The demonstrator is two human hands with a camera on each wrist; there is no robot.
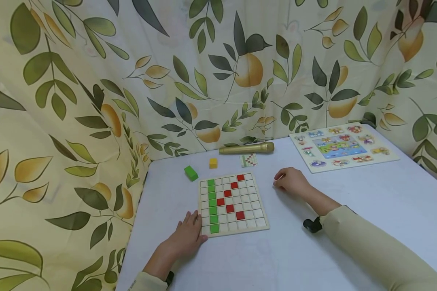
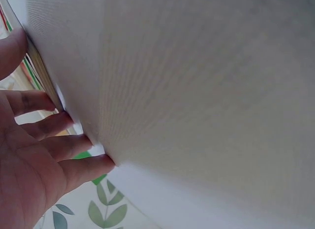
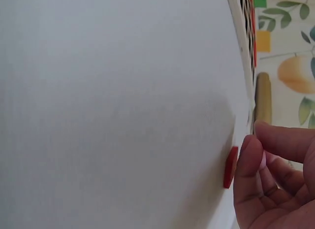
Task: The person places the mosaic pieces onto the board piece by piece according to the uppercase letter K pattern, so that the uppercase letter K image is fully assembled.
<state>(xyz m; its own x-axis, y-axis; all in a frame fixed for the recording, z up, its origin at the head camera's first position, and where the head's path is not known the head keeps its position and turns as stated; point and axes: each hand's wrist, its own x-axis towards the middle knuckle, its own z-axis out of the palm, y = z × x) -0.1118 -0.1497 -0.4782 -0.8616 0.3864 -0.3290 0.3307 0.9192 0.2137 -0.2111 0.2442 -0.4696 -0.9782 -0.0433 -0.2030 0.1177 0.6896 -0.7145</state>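
Beside the lower left edge of a square grid board, my left hand rests with fingers extended and thumb at the corner. Green tiles fill a column there; red tiles make two diagonals meeting at it, and white squares fill the rest. In the left wrist view, the straight fingers touch the tabletop along the board's side. To the board's right, my right hand is low over the table, fingers curled, thumb and index fingertips together. One red tile lies close under that hand in the right wrist view.
Behind the board are a green block, a yellow block, a small pattern card and a gold microphone. A picture puzzle board lies at the back right. Leaf-print curtains border the white table.
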